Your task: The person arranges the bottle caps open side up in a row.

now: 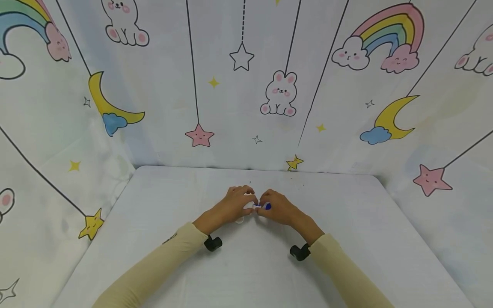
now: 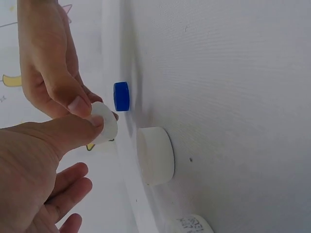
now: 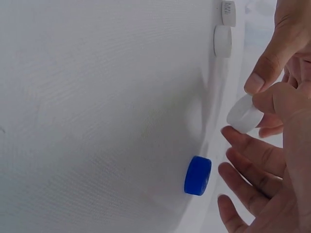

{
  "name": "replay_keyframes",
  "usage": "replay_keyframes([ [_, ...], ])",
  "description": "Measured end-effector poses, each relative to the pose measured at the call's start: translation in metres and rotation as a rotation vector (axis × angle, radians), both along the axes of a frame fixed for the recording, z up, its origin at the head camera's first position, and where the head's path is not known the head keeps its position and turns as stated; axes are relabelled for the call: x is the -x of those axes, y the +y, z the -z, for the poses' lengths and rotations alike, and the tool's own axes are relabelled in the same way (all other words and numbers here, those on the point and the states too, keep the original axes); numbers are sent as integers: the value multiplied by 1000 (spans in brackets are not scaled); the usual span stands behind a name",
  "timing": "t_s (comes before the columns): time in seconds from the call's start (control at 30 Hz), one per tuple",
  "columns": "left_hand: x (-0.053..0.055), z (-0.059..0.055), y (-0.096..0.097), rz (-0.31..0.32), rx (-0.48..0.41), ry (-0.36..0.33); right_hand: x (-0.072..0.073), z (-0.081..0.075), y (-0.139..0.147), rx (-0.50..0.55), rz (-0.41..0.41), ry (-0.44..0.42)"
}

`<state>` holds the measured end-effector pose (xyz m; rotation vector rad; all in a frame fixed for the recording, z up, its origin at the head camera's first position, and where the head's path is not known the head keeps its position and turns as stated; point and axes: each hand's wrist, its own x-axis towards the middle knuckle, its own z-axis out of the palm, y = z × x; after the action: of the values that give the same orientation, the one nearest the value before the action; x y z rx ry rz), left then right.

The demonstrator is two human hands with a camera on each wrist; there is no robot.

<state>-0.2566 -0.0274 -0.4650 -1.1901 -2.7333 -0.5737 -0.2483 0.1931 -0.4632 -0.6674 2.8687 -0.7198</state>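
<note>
A white bottle cap (image 3: pixel 243 115) is held above the tabletop between both hands. My left hand (image 1: pixel 236 204) pinches it, the thumb against its edge in the left wrist view. From the other side, my right hand (image 1: pixel 280 208) pinches the same cap, its thumb close to the left thumb. Below the right hand a blue bottle cap (image 3: pixel 198 175) stands on the table, apart from the fingers. Near the left hand another white cap (image 2: pixel 156 155) rests on the table. Beyond it is a white cap with printed characters (image 2: pixel 193 225), partly cut off in the left wrist view.
A white-covered table (image 1: pixel 239 273) lies under both hands. Behind it and at the sides hangs a white cloth (image 1: pixel 161 85) printed with stars, moons, rainbows and rabbits. Small dark specks mark the tabletop near its far edge.
</note>
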Motion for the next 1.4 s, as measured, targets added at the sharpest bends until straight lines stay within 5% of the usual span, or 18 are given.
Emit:
replay_keyframes([
  [0.27, 0, 0, -1, 34, -30, 44, -4, -4, 2, 19, 10, -10],
  [0.53, 4, 5, 0, -12, -42, -20, -4, 0, 6, 41, 14, 29],
  [1.0, 7, -1, 0, -121, -163, -363, -14, 1, 3, -42, -45, 185],
  [1.4, 5, 0, -2, -148, -227, -509, -17, 8, 5, -35, -85, 244],
])
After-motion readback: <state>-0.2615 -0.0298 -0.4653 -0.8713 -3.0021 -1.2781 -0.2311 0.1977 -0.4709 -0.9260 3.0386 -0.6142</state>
